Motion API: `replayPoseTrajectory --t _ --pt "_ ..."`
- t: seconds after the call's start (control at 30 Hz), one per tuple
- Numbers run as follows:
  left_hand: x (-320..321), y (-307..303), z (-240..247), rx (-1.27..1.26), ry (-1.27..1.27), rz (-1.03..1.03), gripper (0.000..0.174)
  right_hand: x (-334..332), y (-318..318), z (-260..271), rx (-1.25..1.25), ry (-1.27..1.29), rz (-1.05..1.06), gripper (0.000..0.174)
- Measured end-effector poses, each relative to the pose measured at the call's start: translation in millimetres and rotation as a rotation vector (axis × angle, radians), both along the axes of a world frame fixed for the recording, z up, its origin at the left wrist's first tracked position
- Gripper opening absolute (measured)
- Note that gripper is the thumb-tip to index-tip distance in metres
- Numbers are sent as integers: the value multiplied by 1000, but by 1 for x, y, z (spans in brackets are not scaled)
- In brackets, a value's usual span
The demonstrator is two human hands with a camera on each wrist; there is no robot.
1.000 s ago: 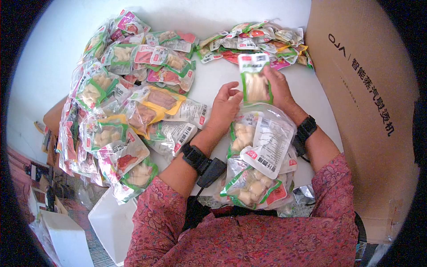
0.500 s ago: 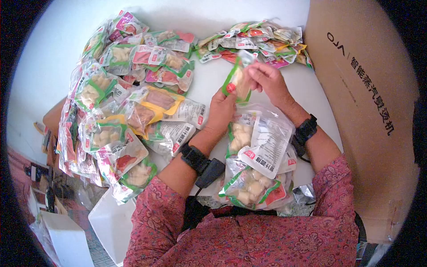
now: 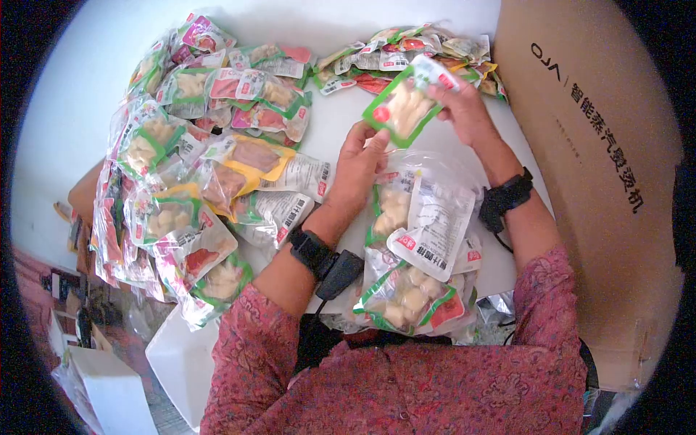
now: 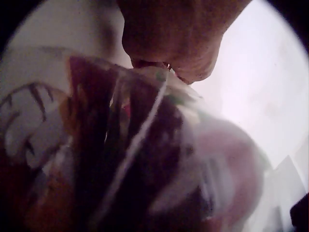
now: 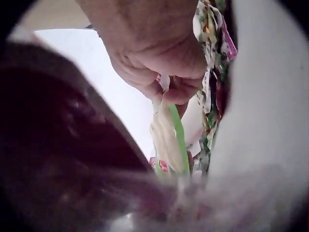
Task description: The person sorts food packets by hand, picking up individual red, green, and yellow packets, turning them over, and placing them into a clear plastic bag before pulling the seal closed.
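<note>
A green-edged food pouch (image 3: 406,105) with pale pieces inside is held up between both hands in the head view, tilted, printed end to the upper right. My right hand (image 3: 467,112) pinches that printed end; the right wrist view shows thumb and fingers (image 5: 178,92) closed on the pouch (image 5: 166,135). At the lower left corner, my left hand (image 3: 355,167) pinches the edge with thumb and fingertips. Below the hands, a clear plastic bag (image 3: 428,163) holds several pouches, a white back label uppermost. In the left wrist view, bagged pouches partly hide the left hand (image 4: 169,38).
Filled clear bags of pouches (image 3: 196,181) crowd the left of the white table (image 3: 341,116). A loose heap of pouches (image 3: 362,61) lies at the back. A tall cardboard box (image 3: 573,181) borders the right side. A white bin (image 3: 181,362) stands at lower left.
The pouch has turned from upright to edge-on, then tilted with its pale contents facing up. The left hand has taken its lower corner; the right hand has regripped the printed end.
</note>
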State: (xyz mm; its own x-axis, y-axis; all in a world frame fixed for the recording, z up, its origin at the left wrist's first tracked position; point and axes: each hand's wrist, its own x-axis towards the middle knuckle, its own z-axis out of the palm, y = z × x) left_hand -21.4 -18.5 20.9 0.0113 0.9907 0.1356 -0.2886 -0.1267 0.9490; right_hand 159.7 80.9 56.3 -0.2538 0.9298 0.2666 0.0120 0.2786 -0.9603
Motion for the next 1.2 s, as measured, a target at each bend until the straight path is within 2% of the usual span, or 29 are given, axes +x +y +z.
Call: replayPoseTrajectory --t 0.03,0.07,0.13,0.17,0.2,0.23,0.27,0.33,0.37,0.57,0.63,0.7,0.77,0.8,0.87,1.03,1.13,1.2 --pt "1 2 -2 131 54 29 25 4 -1 4 88 40 -92 31" --pt "1 2 -3 130 53 32 25 9 0 9 87 39 -89 31" --pt "3 1 -2 192 262 -20 22 18 -2 20 153 -18 -232 32" --pt "2 1 -4 191 262 -21 22 21 -1 22 147 -37 -258 31" --pt "0 1 -5 302 380 -90 18 21 0 23 147 -37 -258 31" --pt "-2 1 -7 414 497 -159 14 21 0 22 126 -70 -214 30" --pt "-3 1 -9 414 498 -160 14 21 1 22 106 -102 -171 29" --pt "-2 -6 7 185 267 -113 13 14 -1 15 82 -70 -127 29" --pt "-2 -8 10 184 267 -114 13 10 -2 11 59 -40 -81 29" --pt "-3 -10 13 282 359 101 14 9 5 3 22 40 92 31" --pt "-6 -3 8 434 421 182 14 8 -2 10 4 45 136 30" --pt "-6 -2 5 388 411 174 14 4 -10 14 -15 49 177 30" --pt "-6 -2 5 339 404 163 14 -5 -18 12 -81 15 424 30" --pt "-7 0 6 372 392 142 14 -5 -21 10 -85 15 425 30" --pt "-8 1 4 401 378 127 13 -6 -24 9 -269 -131 661 33" --pt "-7 0 8 246 299 69 12 -6 -32 6 -309 -228 822 28" --pt "-7 2 6 343 309 91 12 -5 -38 7 -408 -223 815 23" --pt "-6 5 3 328 276 116 13 -7 -38 4 -282 -375 1013 21"
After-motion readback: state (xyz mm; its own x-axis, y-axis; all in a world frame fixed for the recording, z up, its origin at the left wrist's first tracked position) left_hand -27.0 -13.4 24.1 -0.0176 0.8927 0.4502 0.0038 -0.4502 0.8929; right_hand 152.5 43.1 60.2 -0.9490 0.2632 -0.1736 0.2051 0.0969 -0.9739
